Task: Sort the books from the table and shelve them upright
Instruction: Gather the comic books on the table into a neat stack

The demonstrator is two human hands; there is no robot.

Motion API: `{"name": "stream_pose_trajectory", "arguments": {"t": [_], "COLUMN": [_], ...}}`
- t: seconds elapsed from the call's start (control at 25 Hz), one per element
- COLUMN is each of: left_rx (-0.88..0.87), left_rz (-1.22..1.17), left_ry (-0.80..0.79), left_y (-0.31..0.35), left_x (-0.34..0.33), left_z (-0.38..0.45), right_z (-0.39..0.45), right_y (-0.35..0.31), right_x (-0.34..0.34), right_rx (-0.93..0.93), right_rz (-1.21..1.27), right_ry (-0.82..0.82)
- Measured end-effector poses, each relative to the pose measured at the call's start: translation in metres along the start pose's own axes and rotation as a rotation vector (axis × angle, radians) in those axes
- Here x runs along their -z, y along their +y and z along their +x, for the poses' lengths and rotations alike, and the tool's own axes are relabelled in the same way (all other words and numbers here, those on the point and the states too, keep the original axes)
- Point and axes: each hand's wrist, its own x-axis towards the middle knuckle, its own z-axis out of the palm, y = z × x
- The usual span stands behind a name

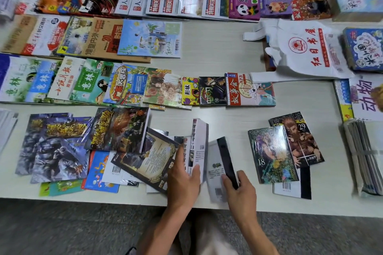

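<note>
Hands low at the table's (pixel 217 47) near edge: left hand (pixel 183 182) wraps its fingers around a white book (pixel 200 141) standing on edge, right hand (pixel 240 190) pinches a blurred black-spined book (pixel 220 163) beside it. Rows of flat books (pixel 145 39) cover the pale tabletop, grey floor (pixel 62 232) below.

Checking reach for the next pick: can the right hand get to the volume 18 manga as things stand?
Probably yes, but not while full. The volume 18 manga lies face up just right of the right hand, nothing on top or between; its fingers are closed on a black-spined book.
</note>
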Motion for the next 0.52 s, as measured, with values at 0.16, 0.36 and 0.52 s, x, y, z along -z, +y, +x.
{"name": "stream_pose_trajectory", "arguments": {"t": [0.16, 0.36, 0.52], "left_rx": [0.006, -0.124, -0.238], "left_rz": [-0.051, 0.003, -0.025], "left_ry": [0.000, -0.156, -0.303], "left_y": [0.001, -0.001, -0.007], "left_x": [-0.002, -0.009, -0.009], "left_z": [0.006, 0.012, 0.014], "right_z": [0.015, 0.029, 0.029], "right_y": [0.002, -0.006, -0.009], "right_x": [0.028, 0.025, -0.012], "right_rx": [-0.242, -0.494, -0.313], "right_rz": [0.508, 0.817, 0.294], "right_ry": [0.023, -0.365, -0.408]}}
